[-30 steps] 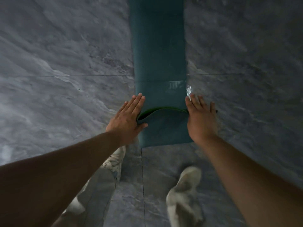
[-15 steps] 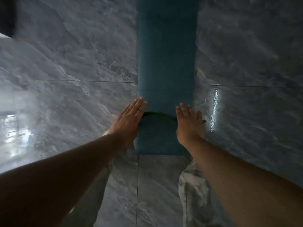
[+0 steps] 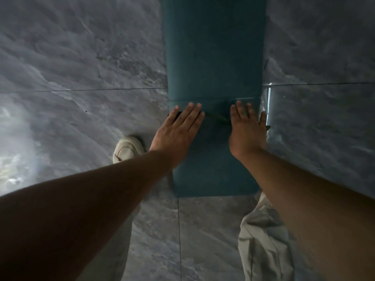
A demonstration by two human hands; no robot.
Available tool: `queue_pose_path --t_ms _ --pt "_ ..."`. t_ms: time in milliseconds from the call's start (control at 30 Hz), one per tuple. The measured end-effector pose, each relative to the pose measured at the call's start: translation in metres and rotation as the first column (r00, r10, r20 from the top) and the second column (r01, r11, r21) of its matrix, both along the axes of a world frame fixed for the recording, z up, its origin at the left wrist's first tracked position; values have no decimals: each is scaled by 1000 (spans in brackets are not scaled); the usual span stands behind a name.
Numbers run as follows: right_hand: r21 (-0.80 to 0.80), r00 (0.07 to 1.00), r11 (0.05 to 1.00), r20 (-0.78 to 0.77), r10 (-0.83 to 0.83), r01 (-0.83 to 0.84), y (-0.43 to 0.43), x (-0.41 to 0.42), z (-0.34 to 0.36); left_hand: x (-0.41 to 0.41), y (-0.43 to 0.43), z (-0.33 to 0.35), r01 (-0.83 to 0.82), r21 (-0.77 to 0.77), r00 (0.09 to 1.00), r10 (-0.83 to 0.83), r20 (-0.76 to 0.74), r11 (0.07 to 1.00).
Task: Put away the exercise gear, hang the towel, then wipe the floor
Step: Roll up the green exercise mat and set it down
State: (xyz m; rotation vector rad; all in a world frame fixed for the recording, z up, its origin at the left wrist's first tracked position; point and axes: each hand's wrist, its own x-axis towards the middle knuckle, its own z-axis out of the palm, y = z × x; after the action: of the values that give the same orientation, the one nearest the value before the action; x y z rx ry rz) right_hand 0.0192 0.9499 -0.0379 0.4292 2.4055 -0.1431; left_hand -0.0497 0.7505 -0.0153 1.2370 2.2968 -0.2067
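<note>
Gear stowing is the step I'm on, and it's early: the teal exercise mat (image 3: 213,47) lies stretched out on the grey marble floor (image 3: 81,57), running away from me to the top of the view. Only its near end is turned over onto itself. My left hand (image 3: 176,134) lies flat on the left side of that turned-over part, fingers straight and together, reaching its leading edge. My right hand (image 3: 246,132) lies flat on the right side, fingers straight and slightly spread. Neither grips anything; both just press down. Between them a thin dark green line of underside (image 3: 218,118) shows where the edge lifts a little. A pale shoe (image 3: 126,148) stands just left of the mat, and a light trouser leg (image 3: 261,240) is below my right arm. Next, I reckon, comes an even forward push with both palms so the roll tightens and tracks straight, not skewing toward one edge. The towel is nowhere in this view; I judge that hanging it and wiping come later.
</note>
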Motion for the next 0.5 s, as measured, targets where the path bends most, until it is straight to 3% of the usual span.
queue_pose_path --t_ms 300,500 --pt "48 997 999 -79 10 -6 1 -16 -40 8 -4 -37 39 -17 998 -38 51 999" --pt "-38 997 997 21 69 -68 -6 -2 -42 5 0 -50 -21 -30 995 24 96 999"
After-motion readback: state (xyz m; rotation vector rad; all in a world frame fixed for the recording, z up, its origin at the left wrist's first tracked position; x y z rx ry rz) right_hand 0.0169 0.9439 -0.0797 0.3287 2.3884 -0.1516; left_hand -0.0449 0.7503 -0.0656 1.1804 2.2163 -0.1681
